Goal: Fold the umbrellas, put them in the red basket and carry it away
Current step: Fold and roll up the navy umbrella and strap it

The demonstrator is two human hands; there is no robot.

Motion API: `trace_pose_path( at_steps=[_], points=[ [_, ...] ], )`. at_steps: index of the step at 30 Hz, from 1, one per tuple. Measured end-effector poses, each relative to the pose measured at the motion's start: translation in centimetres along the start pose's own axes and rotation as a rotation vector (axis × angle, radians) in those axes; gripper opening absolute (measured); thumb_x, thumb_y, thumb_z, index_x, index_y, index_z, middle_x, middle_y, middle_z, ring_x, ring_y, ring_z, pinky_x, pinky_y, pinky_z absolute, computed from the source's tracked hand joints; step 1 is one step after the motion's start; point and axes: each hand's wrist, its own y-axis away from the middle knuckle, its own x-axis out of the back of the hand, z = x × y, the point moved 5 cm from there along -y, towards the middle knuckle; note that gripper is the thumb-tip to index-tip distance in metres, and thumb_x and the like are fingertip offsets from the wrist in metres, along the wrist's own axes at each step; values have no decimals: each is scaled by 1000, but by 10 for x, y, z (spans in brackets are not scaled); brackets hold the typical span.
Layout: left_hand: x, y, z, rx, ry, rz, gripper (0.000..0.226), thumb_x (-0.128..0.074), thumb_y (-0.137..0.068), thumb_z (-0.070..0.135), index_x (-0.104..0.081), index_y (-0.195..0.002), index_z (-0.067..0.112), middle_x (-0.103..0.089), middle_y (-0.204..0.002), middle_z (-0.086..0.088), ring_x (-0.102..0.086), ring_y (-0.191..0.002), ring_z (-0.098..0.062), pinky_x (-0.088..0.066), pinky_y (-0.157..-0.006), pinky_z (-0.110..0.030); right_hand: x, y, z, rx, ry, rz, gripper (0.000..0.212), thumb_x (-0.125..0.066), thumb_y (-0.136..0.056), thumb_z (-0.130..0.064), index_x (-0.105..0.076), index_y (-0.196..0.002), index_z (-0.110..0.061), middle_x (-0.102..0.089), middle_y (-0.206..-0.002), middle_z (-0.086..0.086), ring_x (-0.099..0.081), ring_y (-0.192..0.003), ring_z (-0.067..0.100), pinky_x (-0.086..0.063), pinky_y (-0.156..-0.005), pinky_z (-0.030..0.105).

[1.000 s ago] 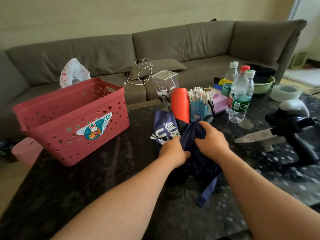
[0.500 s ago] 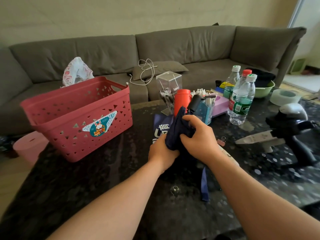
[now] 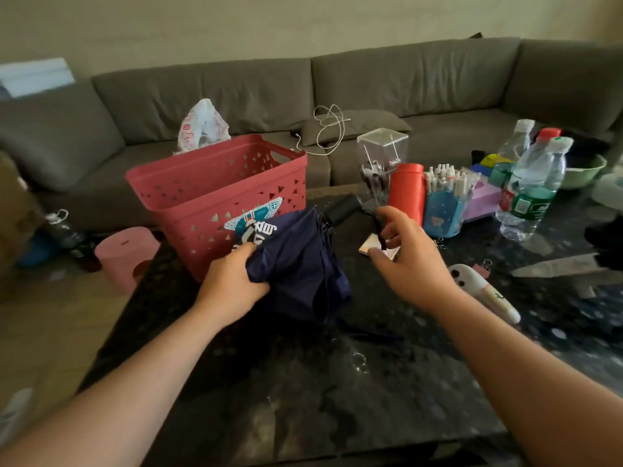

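A folded navy umbrella with white lettering and a black handle hangs above the dark table, just in front of the red basket. My left hand grips its bunched fabric at the lower left. My right hand is to the right of the umbrella, fingers loosely spread, with the black wrist strap of the handle running across its fingers; whether it pinches the strap is unclear. The basket stands upright at the table's far left corner, and nothing shows inside it from here.
Behind the umbrella stand a red bottle, a blue pen holder, a clear box and water bottles. A white plush toy and a knife lie on the right. A grey sofa runs behind; a pink stool sits left.
The umbrella has moved left toward the basket, carried by my left hand. My right hand has let go of the bundle and drawn away to the right. The view has turned left.
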Motion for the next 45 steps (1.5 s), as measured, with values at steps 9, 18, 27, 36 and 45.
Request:
trace_pose_path(
  at_steps=[9, 18, 27, 36, 45],
  points=[
    [7, 9, -30, -159, -264, -168, 49, -69, -63, 21, -57, -106, 41, -70, -97, 9, -69, -99, -31, -57, -77, -38, -59, 19, -3, -22, 223, -385, 86, -76, -84, -34, -31, -157, -39, -39, -148, 4, -46, -133, 30, -42, -114, 43],
    [17, 16, -71, 66, 186, -194, 55, -66, -74, 72, -54, -125, 58, -45, -147, 9, -42, -137, -10, -33, -118, -34, -87, 16, 21, -41, 457, -600, 79, -69, -90, -40, -33, -159, -31, -36, -163, 4, -34, -149, 33, -23, -125, 43],
    [-4, 41, -89, 548, 554, -303, 25, -54, -107, 48, -66, -119, 30, -77, -118, 3, -71, -102, -21, -54, -74, -34, -105, 23, 13, -20, 456, -650, 64, -70, -92, -44, -45, -151, -34, -51, -142, 0, -48, -132, 29, -38, -114, 44],
    [43, 42, -19, 431, 1243, -145, 57, -39, -106, 61, -79, -115, 22, -78, -120, -5, -78, -100, -15, -52, -101, -38, -68, 15, -2, -460, -582, -695, 25, -62, -100, -12, -72, -122, -19, -73, -98, 10, -58, -69, 27, -44, -63, 38],
    [36, 36, -21, 230, 1152, -138, 40, -43, -109, 48, -54, -148, 45, -65, -144, 9, -60, -136, -18, -50, -107, -44, -55, 22, -8, -528, -506, -586, 32, -62, -100, -43, -72, -95, -12, -60, -71, 10, -43, -48, 14, -27, -43, 24]
  ],
)
